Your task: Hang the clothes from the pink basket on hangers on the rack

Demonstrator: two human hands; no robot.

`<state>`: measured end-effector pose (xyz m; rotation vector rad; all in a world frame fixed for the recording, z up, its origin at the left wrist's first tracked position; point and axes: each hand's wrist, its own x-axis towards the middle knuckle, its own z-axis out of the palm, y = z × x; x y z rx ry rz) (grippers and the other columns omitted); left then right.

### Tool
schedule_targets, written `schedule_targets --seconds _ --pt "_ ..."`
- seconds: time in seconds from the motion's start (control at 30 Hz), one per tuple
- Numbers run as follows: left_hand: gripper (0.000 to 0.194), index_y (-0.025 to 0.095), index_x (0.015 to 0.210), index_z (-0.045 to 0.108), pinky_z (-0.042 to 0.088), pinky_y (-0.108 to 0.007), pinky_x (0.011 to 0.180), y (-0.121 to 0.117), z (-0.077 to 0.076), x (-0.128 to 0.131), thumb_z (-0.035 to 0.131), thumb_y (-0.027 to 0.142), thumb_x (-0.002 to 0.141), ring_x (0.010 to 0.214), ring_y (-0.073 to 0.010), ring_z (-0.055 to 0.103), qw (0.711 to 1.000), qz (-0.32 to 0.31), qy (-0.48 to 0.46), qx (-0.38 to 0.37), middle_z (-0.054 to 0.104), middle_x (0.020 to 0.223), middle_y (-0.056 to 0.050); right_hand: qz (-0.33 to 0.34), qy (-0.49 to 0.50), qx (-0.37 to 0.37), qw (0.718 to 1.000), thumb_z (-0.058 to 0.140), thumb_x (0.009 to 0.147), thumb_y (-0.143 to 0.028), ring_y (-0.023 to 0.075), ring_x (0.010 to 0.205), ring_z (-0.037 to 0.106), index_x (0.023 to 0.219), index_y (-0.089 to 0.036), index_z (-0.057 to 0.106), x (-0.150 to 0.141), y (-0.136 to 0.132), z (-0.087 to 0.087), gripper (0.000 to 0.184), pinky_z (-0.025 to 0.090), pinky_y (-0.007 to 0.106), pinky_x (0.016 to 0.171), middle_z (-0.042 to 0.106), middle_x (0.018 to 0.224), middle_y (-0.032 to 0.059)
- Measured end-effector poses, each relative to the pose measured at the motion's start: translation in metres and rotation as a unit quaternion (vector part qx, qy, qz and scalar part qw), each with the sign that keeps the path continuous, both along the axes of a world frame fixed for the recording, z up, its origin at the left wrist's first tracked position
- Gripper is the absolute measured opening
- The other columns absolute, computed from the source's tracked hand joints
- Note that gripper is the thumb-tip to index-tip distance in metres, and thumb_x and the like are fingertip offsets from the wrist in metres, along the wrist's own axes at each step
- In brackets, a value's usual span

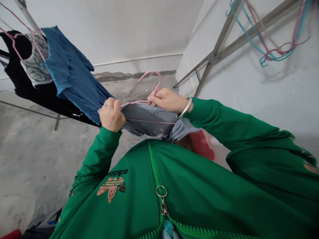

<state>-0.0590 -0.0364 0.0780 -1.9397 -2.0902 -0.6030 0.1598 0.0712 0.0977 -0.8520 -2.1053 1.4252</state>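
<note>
I hold a grey garment (pixel 149 121) in front of my chest, with a pink wire hanger (pixel 152 77) partly inside it. My left hand (pixel 112 114) is closed in a fist on the garment's left edge. My right hand (pixel 167 99), with a metal bangle at the wrist, pinches the hanger's neck and the garment's collar. The hanger's hook sticks up above my right hand. Both arms wear green jacket sleeves.
A blue garment (pixel 72 74) and a black garment (pixel 27 84) hang on pink hangers from a metal rack at the left. Several pink and blue empty hangers (pixel 274 49) hang on a metal rail (pixel 239 39) at the upper right. A red object (pixel 203 146) lies below.
</note>
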Motion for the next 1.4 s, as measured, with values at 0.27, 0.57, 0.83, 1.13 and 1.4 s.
schedule_targets --seconds 0.27,0.57,0.83,1.13,1.4 --pt "0.033 0.017 0.108 0.055 0.046 -0.030 0.066 -0.009 -0.002 0.000 0.046 0.015 0.077 0.079 -0.0199 0.059 0.981 -0.161 0.014 -0.111 0.059 0.090 -0.007 -0.025 0.050 -0.002 0.998 0.061 0.086 -0.037 0.0099 0.058 0.051 0.063 -0.016 0.060 -0.002 0.003 0.000 0.031 0.044 0.023 0.058 0.058 0.059 0.0012" --pt "0.026 0.015 0.102 0.063 0.049 -0.028 0.072 0.004 -0.047 0.038 0.042 0.019 0.087 0.074 -0.0155 0.059 0.928 -0.295 -0.127 -0.190 0.061 0.090 -0.008 -0.069 0.113 -0.203 0.970 0.056 0.092 -0.031 0.0056 0.042 0.032 0.090 -0.016 0.061 -0.015 0.032 0.004 0.016 0.031 0.021 0.042 0.046 0.051 -0.0061" --pt "0.042 0.017 0.120 0.057 0.049 -0.030 0.077 0.032 -0.099 0.097 0.060 0.038 0.084 0.094 -0.0187 0.058 0.878 -0.309 -0.323 -0.170 0.060 0.104 -0.011 -0.070 0.148 -0.262 0.951 0.040 0.100 -0.027 0.0055 0.049 0.023 0.084 -0.017 0.057 -0.019 0.038 0.021 0.025 0.024 0.025 0.054 0.043 0.054 -0.0067" --pt "0.025 0.017 0.071 0.054 0.044 -0.031 0.072 0.049 -0.091 0.108 0.060 0.038 0.083 0.073 -0.0152 0.050 0.835 -0.288 -0.455 -0.112 0.053 0.073 -0.002 -0.125 0.202 -0.298 0.925 0.033 0.102 -0.027 0.0017 0.044 0.016 0.081 -0.014 0.049 -0.016 0.052 0.021 0.029 0.014 0.013 0.042 0.032 0.055 -0.0079" --pt "0.005 0.016 0.077 0.058 0.044 -0.025 0.069 0.088 -0.066 0.047 0.057 0.020 0.081 0.069 -0.0124 0.051 0.907 -0.167 -0.385 -0.038 0.055 0.072 0.000 -0.208 0.306 -0.406 0.836 0.035 0.101 -0.031 0.0024 0.045 0.023 0.072 -0.015 0.041 -0.013 0.074 0.023 0.033 0.022 0.010 0.041 0.029 0.056 -0.0066"
